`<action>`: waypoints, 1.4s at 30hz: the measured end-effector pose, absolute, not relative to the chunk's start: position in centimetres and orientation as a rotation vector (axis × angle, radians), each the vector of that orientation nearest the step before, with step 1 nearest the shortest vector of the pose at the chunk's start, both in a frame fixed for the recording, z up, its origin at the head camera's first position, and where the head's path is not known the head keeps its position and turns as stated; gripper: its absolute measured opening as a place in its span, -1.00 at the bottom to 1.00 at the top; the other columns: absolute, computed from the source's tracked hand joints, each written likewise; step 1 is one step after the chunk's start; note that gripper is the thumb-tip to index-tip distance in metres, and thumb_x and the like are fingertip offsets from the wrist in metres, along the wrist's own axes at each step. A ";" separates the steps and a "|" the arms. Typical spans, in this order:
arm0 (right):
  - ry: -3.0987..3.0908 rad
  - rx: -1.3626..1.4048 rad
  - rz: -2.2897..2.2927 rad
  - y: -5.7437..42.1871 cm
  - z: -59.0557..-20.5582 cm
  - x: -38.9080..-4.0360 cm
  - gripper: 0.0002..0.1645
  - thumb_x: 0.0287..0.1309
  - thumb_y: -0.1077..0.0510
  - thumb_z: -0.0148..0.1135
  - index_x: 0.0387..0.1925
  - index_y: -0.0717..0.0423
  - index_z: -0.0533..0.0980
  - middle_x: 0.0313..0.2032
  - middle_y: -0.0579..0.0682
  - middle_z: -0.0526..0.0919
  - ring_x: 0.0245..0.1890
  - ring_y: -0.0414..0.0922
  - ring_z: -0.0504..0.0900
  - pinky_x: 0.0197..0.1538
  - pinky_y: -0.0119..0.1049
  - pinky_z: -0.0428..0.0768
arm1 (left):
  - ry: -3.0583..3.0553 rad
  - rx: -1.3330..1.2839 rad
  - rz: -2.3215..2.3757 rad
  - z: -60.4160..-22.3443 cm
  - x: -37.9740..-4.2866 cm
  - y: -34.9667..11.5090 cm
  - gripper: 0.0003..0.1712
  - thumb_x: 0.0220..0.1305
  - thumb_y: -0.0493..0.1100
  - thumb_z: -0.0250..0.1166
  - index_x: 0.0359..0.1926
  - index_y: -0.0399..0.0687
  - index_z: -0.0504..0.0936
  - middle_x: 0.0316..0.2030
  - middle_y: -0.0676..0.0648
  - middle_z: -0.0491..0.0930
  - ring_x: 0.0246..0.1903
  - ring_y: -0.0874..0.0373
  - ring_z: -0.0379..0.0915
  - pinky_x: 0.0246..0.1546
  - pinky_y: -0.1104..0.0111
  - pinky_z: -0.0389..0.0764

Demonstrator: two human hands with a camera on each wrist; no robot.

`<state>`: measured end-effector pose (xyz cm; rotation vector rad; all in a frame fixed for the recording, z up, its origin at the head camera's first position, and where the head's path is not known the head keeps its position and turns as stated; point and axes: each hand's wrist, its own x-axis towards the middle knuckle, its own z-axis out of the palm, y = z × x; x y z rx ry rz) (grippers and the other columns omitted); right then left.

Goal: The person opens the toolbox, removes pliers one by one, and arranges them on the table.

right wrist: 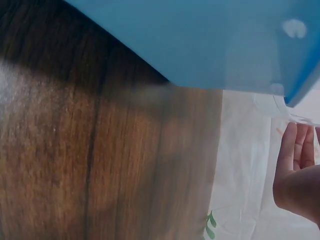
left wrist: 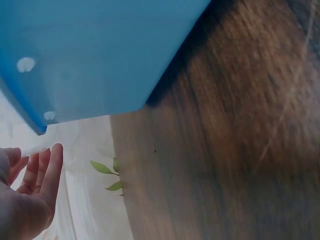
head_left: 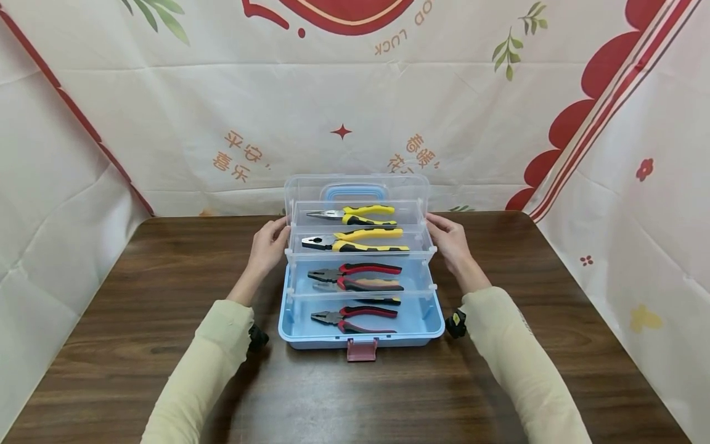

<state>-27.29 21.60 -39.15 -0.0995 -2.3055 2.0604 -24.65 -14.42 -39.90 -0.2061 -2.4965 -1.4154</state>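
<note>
Toolbox point(head_left: 316, 341), blue, stands open at frame centre on brown table point(head_left: 138, 345); pliers point(head_left: 368, 234) lie in its clear trays point(head_left: 417, 274) and base point(head_left: 421, 317). Left hand point(head_left: 269, 243) pinches clear lid point(head_left: 302, 187) at left edge; right hand point(head_left: 451, 242) pinches its right edge.

On 1 counter point(head_left: 138, 308) stands 1 blue toolbox point(head_left: 316, 343) with 1 pink latch point(head_left: 361, 350) at 6 o'clock, and 1 clear lid point(head_left: 305, 188) with 1 carrying handle point(head_left: 355, 187) at 12. It holds 2 red-handled pliers point(head_left: 368, 268) and 3 yellow-handled pliers point(head_left: 368, 234), 1 partly covered. There is 1 set of left fingers point(head_left: 279, 228) at 10 o'clock and 1 set of right fingers point(head_left: 440, 223) at 2.
</note>
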 end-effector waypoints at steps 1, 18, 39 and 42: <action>-2.309 -0.097 2.045 21.5 -39.2 -27.4 -0.42 0.08 0.01 0.18 0.09 0.24 0.38 -0.09 0.04 0.49 -0.24 -0.19 0.49 -0.23 -0.41 0.47 | -2.499 -0.202 -1.397 -39.9 -24.8 -14.3 -0.61 0.31 -0.22 -0.01 0.14 -0.21 0.39 -0.34 -0.17 0.41 -0.39 0.05 0.31 -0.42 0.31 0.39; -2.550 -0.016 1.598 20.5 -39.2 -28.5 -0.65 0.18 0.23 0.02 -0.03 0.33 0.46 -0.16 0.21 0.53 -0.23 -0.05 0.45 -0.28 -0.34 0.43 | -2.707 -0.201 -1.141 -40.0 -26.4 -13.8 -0.62 0.34 -0.25 -0.13 0.05 -0.37 0.42 -0.33 -0.23 0.40 -0.37 -0.05 0.29 -0.37 0.18 0.33; -2.814 -0.015 1.305 20.5 -40.1 -28.5 -0.70 0.20 0.16 -0.06 -0.22 0.26 0.53 -0.40 0.17 0.54 -0.41 -0.01 0.42 -0.39 -0.25 0.37 | -2.910 -0.142 -0.992 -40.4 -26.5 -13.2 -0.61 0.36 -0.18 -0.18 -0.27 -0.38 0.51 -0.26 -0.30 0.47 -0.15 -0.16 0.35 -0.18 0.05 0.34; -2.830 -0.015 1.299 20.6 -40.3 -28.4 -0.71 0.20 0.15 -0.06 -0.30 0.26 0.53 -0.41 0.15 0.54 -0.40 -0.01 0.42 -0.37 -0.24 0.38 | -2.920 -0.141 -0.991 -40.6 -26.3 -13.2 -0.60 0.36 -0.19 -0.18 -0.22 -0.40 0.51 -0.23 -0.31 0.48 -0.12 -0.17 0.35 -0.15 0.05 0.34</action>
